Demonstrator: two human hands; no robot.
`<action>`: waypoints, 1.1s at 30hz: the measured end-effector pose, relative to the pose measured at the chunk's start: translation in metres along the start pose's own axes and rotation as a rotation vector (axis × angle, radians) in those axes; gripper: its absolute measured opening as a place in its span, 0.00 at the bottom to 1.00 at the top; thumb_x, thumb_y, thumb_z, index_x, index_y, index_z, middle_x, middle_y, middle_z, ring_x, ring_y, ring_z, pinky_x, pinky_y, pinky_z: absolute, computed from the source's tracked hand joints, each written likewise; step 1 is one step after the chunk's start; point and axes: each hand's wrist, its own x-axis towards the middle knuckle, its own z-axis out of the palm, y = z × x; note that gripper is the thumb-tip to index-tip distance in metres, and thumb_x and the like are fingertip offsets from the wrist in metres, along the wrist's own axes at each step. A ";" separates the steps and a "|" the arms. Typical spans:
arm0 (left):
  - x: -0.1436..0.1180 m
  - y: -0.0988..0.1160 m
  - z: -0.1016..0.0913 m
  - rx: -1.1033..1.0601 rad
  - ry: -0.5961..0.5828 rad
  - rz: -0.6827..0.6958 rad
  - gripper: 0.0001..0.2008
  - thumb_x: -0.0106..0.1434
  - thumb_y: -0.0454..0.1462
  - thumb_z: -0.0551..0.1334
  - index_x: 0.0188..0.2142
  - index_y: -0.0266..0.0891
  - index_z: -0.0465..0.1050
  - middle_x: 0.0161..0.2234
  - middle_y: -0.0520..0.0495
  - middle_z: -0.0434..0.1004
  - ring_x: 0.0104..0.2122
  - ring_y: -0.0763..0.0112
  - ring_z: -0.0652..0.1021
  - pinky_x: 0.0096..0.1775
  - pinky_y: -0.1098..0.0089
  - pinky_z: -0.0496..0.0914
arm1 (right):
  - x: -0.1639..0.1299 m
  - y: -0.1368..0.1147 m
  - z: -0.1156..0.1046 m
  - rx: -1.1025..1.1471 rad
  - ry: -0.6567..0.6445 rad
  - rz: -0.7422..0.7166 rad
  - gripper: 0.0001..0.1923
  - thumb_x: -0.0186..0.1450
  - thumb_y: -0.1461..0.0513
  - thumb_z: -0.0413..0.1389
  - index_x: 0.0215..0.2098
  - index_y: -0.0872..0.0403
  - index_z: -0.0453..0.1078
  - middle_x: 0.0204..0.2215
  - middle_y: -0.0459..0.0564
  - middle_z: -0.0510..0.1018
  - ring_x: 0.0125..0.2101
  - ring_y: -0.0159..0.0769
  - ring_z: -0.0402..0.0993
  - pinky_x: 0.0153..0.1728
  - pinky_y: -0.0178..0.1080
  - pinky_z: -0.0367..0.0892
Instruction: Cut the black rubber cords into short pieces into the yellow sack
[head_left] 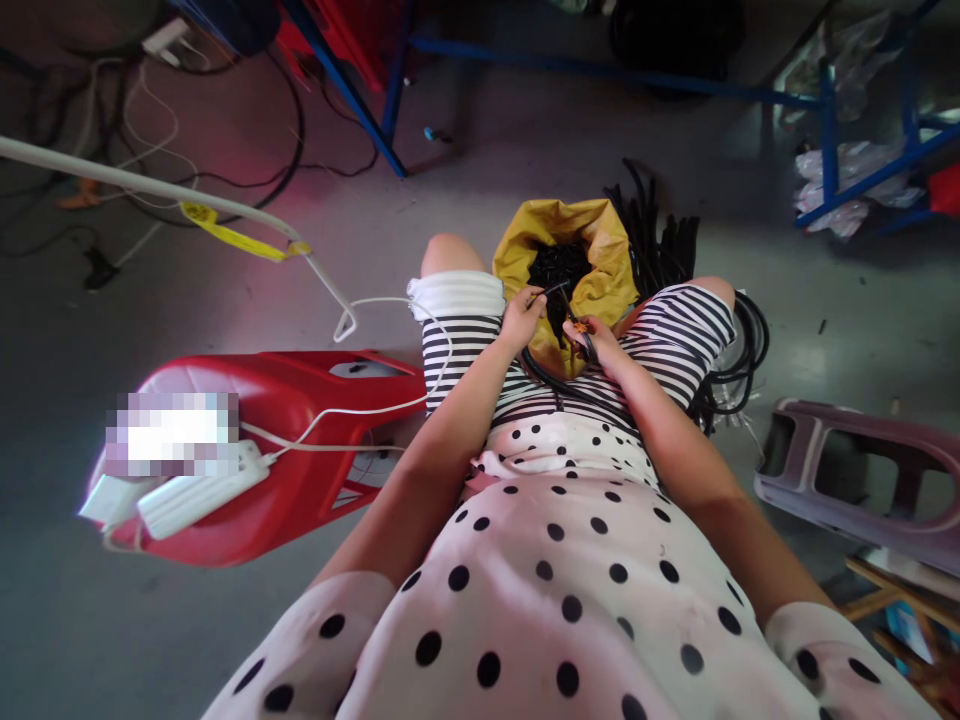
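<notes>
My left hand (523, 316) is closed, pinching the end of a thin black tube (553, 289) above a yellow sack. In my right hand (598, 343) is a pair of scissors (568, 305) with orange on the handles; its dark blades point up toward the tube. Whether the blades touch the tube I cannot tell. The yellow sack (517, 235) stands open between my knees, with many short black pieces (559, 265) inside. A longer black tube (551, 383) curves across my lap below the hands.
Bundled black tubes (675, 250) lie behind the sack, with coiled ones (750, 345) by my right knee. A red stool (300, 400) at left carries a white power strip (202, 488). A purplish stool (892, 480) stands right; a blue frame (615, 72) lies ahead.
</notes>
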 end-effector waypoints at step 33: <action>-0.004 0.002 0.000 0.143 -0.136 -0.008 0.02 0.69 0.31 0.66 0.39 0.39 0.77 0.23 0.55 0.70 0.24 0.73 0.69 0.31 0.72 0.62 | 0.000 0.003 0.002 0.086 -0.019 0.046 0.37 0.53 0.37 0.80 0.37 0.48 0.66 0.26 0.43 0.76 0.20 0.29 0.69 0.18 0.33 0.67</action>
